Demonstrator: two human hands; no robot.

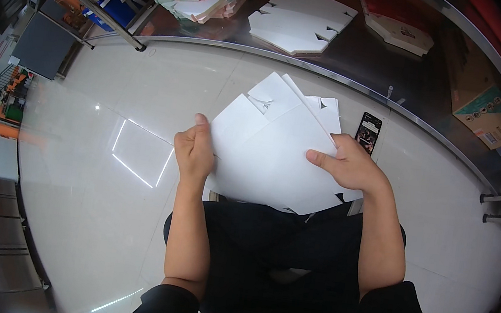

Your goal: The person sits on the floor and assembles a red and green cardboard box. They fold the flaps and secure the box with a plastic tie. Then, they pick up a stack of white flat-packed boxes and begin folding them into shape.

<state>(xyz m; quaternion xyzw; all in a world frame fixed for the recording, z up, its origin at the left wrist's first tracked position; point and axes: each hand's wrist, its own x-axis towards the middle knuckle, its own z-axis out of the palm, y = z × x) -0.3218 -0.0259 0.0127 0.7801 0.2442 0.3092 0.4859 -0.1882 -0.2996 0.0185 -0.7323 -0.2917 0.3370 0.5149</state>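
Here, white card blanks (275, 160) sit before the lap (278, 236), the right hand (354, 164) gripping their right edge, the left hand (195, 149) curled alongside, hold unclear. Just beyond: a phone (368, 131), then a shelf rim (352, 82) bordering pale floor (81, 147).

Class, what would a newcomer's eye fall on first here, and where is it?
First, the white cut sheets at the centre, between the left hand and the right hand. Next, the phone with its lit screen, just beyond the right hand. Then the flat white stack on the shelf at the top.
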